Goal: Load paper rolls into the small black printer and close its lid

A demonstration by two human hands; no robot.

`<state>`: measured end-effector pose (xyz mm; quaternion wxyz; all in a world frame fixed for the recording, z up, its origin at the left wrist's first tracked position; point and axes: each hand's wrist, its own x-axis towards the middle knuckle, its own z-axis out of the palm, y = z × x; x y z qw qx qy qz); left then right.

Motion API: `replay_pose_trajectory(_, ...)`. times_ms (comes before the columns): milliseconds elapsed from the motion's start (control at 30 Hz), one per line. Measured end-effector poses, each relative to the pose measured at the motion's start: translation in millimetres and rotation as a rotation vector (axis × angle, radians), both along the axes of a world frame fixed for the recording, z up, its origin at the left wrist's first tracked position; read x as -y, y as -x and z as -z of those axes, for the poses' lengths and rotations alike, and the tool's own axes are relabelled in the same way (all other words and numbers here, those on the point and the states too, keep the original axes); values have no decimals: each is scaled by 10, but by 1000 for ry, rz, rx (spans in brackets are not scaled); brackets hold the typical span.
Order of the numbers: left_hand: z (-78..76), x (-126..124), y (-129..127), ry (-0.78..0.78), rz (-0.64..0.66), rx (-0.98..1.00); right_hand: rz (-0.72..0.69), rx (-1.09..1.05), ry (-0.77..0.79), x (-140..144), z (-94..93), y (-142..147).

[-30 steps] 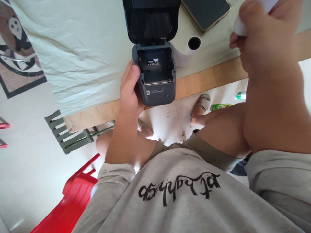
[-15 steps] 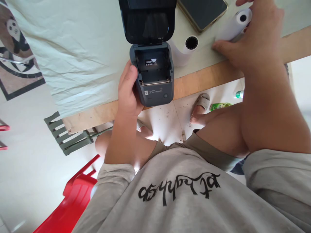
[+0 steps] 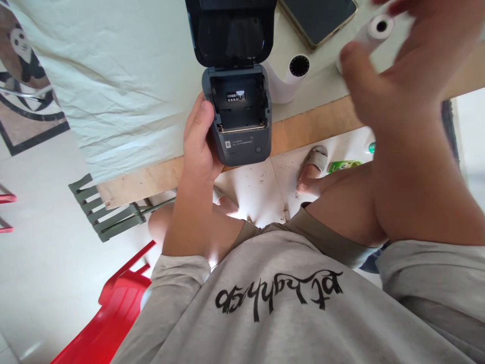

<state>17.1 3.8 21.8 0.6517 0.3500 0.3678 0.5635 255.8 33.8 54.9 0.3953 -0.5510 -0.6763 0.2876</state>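
A dark grey label printer (image 3: 242,144) with its black lid (image 3: 233,38) swung up is held in my left hand (image 3: 199,134), thumb along its left side. The printer's paper bay shows nothing but a small printed sticker inside. Just right of it stands a white paper roll (image 3: 286,88) with a black core. My right hand (image 3: 405,76), blurred, is raised with thumb and fingers apart above a second, slimmer white paper roll (image 3: 373,35) at the upper right.
A dark phone (image 3: 322,17) lies at the table's far side. The cloth-covered table (image 3: 132,101) has a bare wooden front edge (image 3: 310,121). Below left are a green slatted stool (image 3: 102,207) and a red plastic chair (image 3: 117,308).
My right hand has let go of the slimmer paper roll and lifted away with its fingers spread. The left hand and printer stay almost in place.
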Motion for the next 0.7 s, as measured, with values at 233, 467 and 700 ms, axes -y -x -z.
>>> replay_pose_trajectory(233,-3,-1,11,11,8,-92,-141,346,-156,-51,319,375)
replay_pose_trajectory(467,-9,4,10,22,13,-49,-169,253,-105,-85,328,387)
replay_pose_trajectory(700,35,-3,-18,-8,-8,-41,-246,-405,324,-13,293,480)
